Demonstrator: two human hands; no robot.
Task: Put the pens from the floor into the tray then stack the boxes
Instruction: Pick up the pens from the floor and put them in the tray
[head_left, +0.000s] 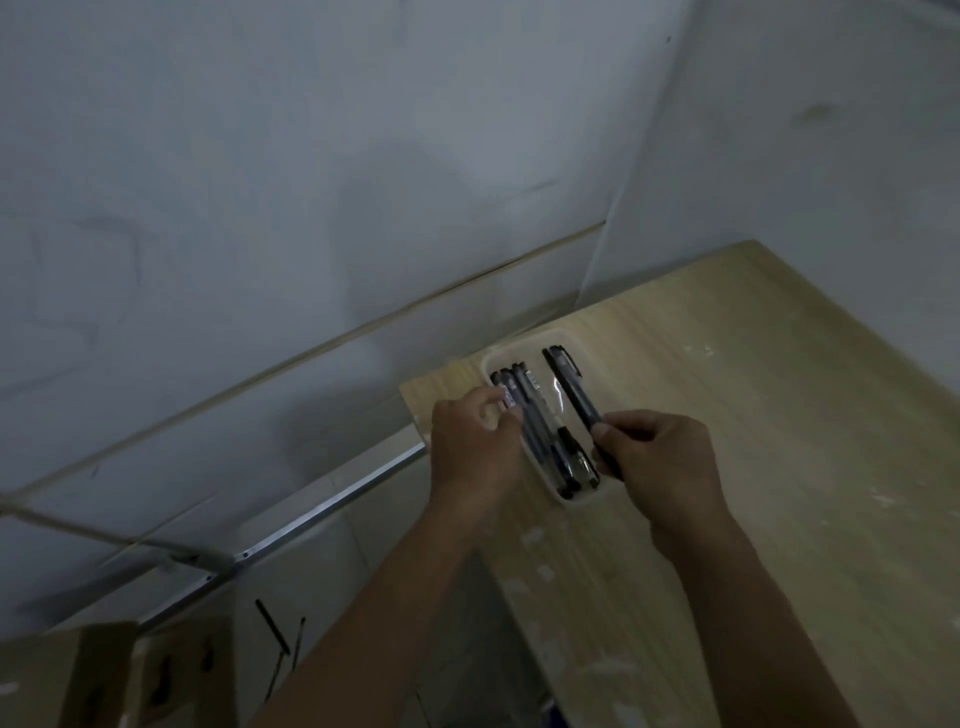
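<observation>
Two hands over tray (524, 347), near left corner of desk (779, 415). Right hand (657, 460): grip closed on lower end of one black pen (571, 387); pen angled up and away from fingers, upper end with clip above far right part of tray; contact with tray floor not discernible. Left hand (475, 447): resting against left rim of tray, fingertips at a pen among bundle of pens (545, 436); grip curled, closure on that pen not discernible.

Desk: pale wood grain, pale flecks and smears across top, pushed into corner of room. Walls: grey-white, dim light, thin strip running diagonally along the left wall. Metal rail (322, 512) below desk edge on left. Floor: light tiles, two thin dark pens on floor (275, 631) lying beside lower-left cardboard. Cardboard boxes (104, 675) at bottom left corner, brown, partly cut off by frame edge.

Tray: translucent, oblong, rounded corners, long axis running away from the person. Contents: several dark pens lying lengthwise along left side and near end, packed together; exact count not discernible due to blur.
</observation>
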